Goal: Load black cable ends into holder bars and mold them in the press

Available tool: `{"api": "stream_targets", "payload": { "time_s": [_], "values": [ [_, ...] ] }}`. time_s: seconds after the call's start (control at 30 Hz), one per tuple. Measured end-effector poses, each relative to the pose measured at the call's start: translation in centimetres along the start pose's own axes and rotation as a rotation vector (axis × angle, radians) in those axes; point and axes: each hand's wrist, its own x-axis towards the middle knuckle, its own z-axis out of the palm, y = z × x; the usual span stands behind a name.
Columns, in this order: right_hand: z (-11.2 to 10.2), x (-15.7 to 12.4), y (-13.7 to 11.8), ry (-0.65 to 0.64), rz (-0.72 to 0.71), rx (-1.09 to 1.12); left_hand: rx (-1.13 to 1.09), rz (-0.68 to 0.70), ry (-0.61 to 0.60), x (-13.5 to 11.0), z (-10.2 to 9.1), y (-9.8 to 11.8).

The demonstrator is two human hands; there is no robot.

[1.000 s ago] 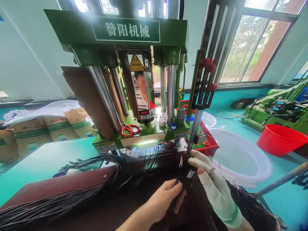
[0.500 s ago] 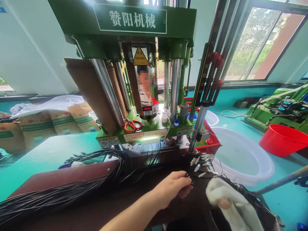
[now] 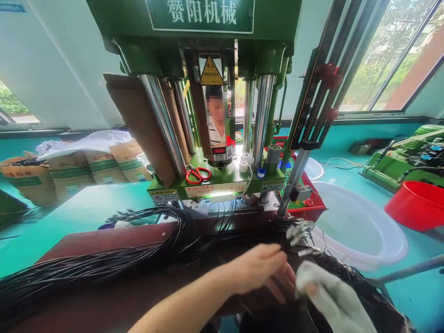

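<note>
My left hand (image 3: 262,270) is bare and lies over the dark brown bench (image 3: 104,240), its fingers curled down on thin black cables next to my right hand. My right hand (image 3: 328,296) wears a white cloth glove and is closed, with a bare fingertip showing; what it grips is hidden. Just beyond both hands, a cluster of small metal connector ends (image 3: 300,236) sticks up from the cables. A thick bundle of black cables (image 3: 86,268) runs from the left across the bench into the green press machine (image 3: 215,138).
Red-handled scissors (image 3: 197,175) lie on the press base. A white plastic tub (image 3: 360,231) stands at the right, a red basin (image 3: 416,206) beyond it. Brown sacks (image 3: 69,171) are stacked at the left. A person shows through the press gap (image 3: 217,120).
My gloved right hand has dropped from its raised, finger-extended pose near the connectors and curled shut low at the right. My left hand slid right toward it. The view moved closer to the press.
</note>
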Motion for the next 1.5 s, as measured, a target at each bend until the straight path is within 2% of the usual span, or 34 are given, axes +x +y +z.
{"api": "stream_targets", "payload": {
  "time_s": [0.1,0.17,0.27,0.33,0.4,0.57,0.7,0.83,0.93,1.0,1.1,1.17,1.27,1.33,1.5],
  "values": [
    [1.0,1.7,1.6,0.208,0.017,0.045,-0.079,-0.004,0.009,-0.5,1.1,-3.2],
    [1.8,2.6,2.9,0.18,0.016,0.127,-0.159,-0.011,-0.02,-1.1,1.1,-4.2],
    [2.3,3.8,4.3,0.114,0.036,0.31,-0.221,-0.1,-0.003,-2.2,0.6,-4.4],
    [2.0,4.9,4.2,0.121,0.023,0.423,-0.242,-0.154,0.008,-2.5,0.3,-4.5],
    [1.3,6.0,3.4,0.085,0.0,0.435,-0.217,-0.152,0.014,-2.3,0.2,-5.1],
    [0.5,8.1,1.2,-0.283,0.017,0.104,-0.2,-0.116,0.056,-0.4,0.2,-6.9],
    [1.3,7.8,1.2,-0.367,0.006,-0.051,-0.187,-0.041,0.154,0.7,0.6,-6.9],
    [1.7,7.6,2.1,-0.396,-0.076,-0.215,-0.217,-0.062,0.34,1.3,1.6,-7.2],
    [1.8,9.2,3.0,-0.414,-0.178,-0.362,-0.246,-0.035,0.426,1.5,1.7,-7.6],
    [2.1,11.4,3.8,-0.311,-0.185,-0.533,-0.286,-0.009,0.48,1.6,1.1,-7.6],
    [2.6,15.5,5.4,-0.083,-0.086,-0.859,-0.335,0.017,0.587,1.6,-0.3,-7.5],
    [3.0,17.9,6.5,-0.037,-0.021,-0.977,-0.34,0.032,0.65,1.6,-1.3,-7.4],
    [3.8,20.1,7.7,-0.048,0.05,-1.076,-0.344,0.047,0.699,1.5,-2.2,-7.3],
    [4.1,20.7,7.8,-0.078,0.083,-1.131,-0.352,0.049,0.691,1.4,-2.3,-7.3],
    [3.4,19.6,6.1,-0.284,0.114,-1.108,-0.34,0.072,0.655,1.4,-2.2,-7.5]
  ]
}}
